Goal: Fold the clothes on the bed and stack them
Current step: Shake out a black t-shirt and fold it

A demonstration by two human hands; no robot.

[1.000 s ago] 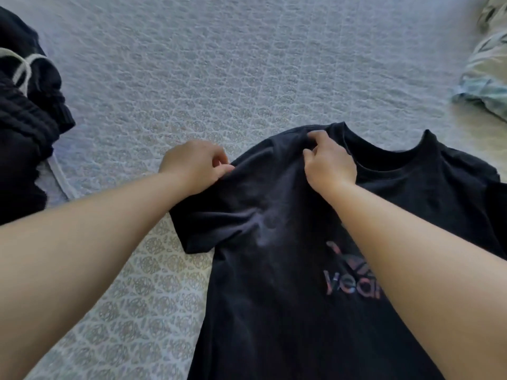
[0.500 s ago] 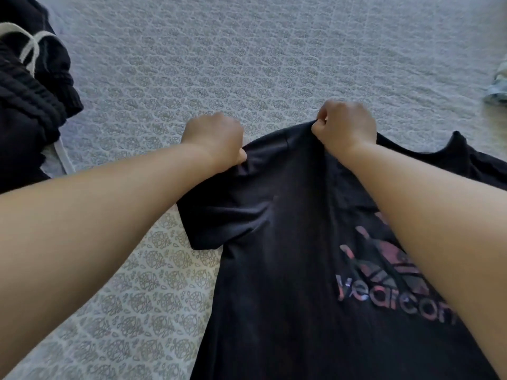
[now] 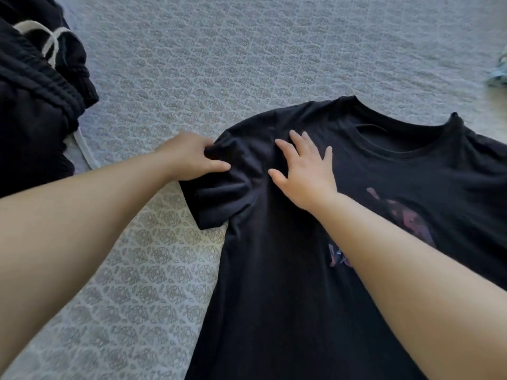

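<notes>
Black T-shirt (image 3: 315, 270) flat on the bed (image 3: 219, 64), collar away, long axis toward viewer; left hand (image 3: 189, 157) pinches sleeve; right hand (image 3: 304, 174) flat, fingers spread, pressing shoulder.

- There is a single view, from a camera on the person's head; no second view shares the scene.
- It looks forward and steeply down onto the bed (image 3: 247, 50), whose quilted cover fills the frame edge to edge.
- It sits close: both forearms enter from the near corners, and the left hand (image 3: 189, 157) and right hand (image 3: 304, 174) land about mid-frame.
- The lens is wide, bending the quilt pattern near the edges.
- The black T-shirt (image 3: 288, 283) runs off the near and right edges; dark clothes (image 3: 33, 105) are cut off at far left.
</notes>
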